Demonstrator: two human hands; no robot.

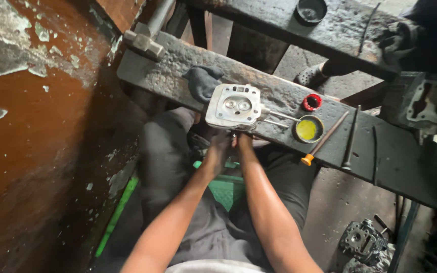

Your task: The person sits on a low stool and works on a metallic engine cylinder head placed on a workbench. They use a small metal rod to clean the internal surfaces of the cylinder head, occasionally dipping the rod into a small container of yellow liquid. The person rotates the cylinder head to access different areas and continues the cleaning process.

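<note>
One grey cylinder head (233, 106), showing two round valves, lies on the dark workbench beam (380, 146), just beside one dark rag (202, 81). To its right sit one small tin of yellow paste (308, 129), one red cap (311, 102) and one orange-tipped rod (324, 139). Both hands meet at the head's near edge. The left hand (217, 146) and right hand (243, 141) touch its underside; whether the fingers are apart or clamped cannot be told, as they are hidden.
</note>
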